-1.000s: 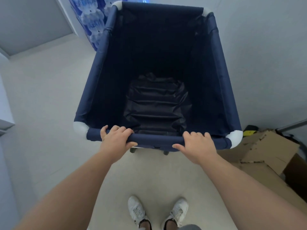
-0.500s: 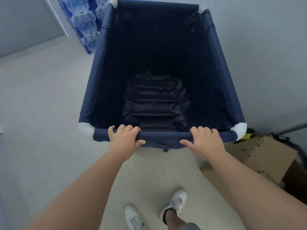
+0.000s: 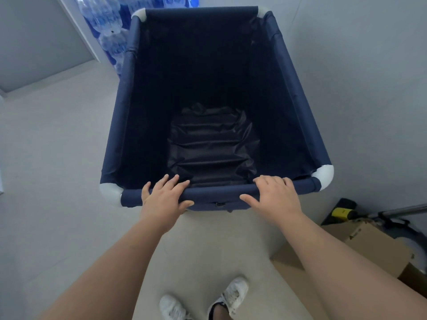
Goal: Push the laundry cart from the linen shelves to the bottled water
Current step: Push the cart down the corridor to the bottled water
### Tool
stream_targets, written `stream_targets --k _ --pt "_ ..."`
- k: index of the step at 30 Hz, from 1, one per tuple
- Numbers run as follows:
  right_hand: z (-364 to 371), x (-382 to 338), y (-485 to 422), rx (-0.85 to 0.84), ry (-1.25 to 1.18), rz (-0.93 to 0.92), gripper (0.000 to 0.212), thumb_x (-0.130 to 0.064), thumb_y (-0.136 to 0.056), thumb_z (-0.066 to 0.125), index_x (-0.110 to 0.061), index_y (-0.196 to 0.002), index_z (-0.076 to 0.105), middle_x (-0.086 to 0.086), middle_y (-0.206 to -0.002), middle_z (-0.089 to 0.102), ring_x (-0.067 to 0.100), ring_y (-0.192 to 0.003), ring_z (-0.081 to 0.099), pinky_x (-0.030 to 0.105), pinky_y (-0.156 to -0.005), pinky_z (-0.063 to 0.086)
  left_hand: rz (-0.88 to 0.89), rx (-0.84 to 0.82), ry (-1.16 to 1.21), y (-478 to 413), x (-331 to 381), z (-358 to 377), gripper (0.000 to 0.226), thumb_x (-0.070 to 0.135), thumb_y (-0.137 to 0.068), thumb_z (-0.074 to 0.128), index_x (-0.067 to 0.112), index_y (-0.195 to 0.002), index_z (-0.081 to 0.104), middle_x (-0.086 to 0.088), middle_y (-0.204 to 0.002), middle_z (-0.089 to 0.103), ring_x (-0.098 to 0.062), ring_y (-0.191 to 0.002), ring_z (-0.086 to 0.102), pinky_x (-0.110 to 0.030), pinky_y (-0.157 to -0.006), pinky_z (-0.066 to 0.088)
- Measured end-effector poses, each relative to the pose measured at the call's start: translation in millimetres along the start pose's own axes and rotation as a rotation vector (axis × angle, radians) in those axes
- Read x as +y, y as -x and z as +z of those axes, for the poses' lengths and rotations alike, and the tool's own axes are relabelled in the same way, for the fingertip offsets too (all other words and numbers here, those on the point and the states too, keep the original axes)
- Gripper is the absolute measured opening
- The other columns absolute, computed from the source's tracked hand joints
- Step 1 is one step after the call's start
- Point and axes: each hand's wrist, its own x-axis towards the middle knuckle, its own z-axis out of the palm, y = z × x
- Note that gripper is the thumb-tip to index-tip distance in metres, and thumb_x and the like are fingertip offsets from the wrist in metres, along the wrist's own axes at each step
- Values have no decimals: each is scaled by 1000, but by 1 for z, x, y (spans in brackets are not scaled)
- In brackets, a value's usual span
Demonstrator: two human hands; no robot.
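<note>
The laundry cart (image 3: pixel 120 125) is a deep navy fabric bin with white corner pieces, right in front of me, with only crumpled dark lining at its bottom. My left hand (image 3: pixel 161 199) lies over the near top rail left of centre, fingers on top and thumb under the front. My right hand (image 3: pixel 275 199) holds the same rail right of centre, thumb stretched along the front. Packs of bottled water (image 3: pixel 108 26) in blue-printed wrap are stacked against the wall just past the cart's far left corner.
A grey wall runs close along the cart's right side. Cardboard boxes (image 3: pixel 374 248), a yellow-and-black object (image 3: pixel 342 211) and a metal tube (image 3: pixel 404 210) sit on the floor at my right. Pale floor spreads out to the left. My white shoes (image 3: pixel 231 294) are below.
The cart has rolled forward and the bottled water now sits beside its far left corner. The fingers of both hands lie flatter over the rail than before.
</note>
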Motion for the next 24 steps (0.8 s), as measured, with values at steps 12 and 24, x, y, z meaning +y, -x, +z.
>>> stream_targets --k 12,24 --pt "-24 41 -67 -46 27 21 67 -74 -90 15 -22 -96 56 -2 -95 63 24 -96 54 41 -94 35 18 42 -23 -56 33 -9 45 63 -91 39 46 -132 47 13 -150 44 -16 -145 26 -46 -104 22" --pt "-44 56 -137 -132 88 1 60 -80 -74 46 -28 -103 52 -7 -102 59 20 -102 54 41 -95 36 -5 41 -11 -120 35 -25 42 64 -91 38 46 -127 48 16 -146 46 -16 -144 26 -48 -110 15"
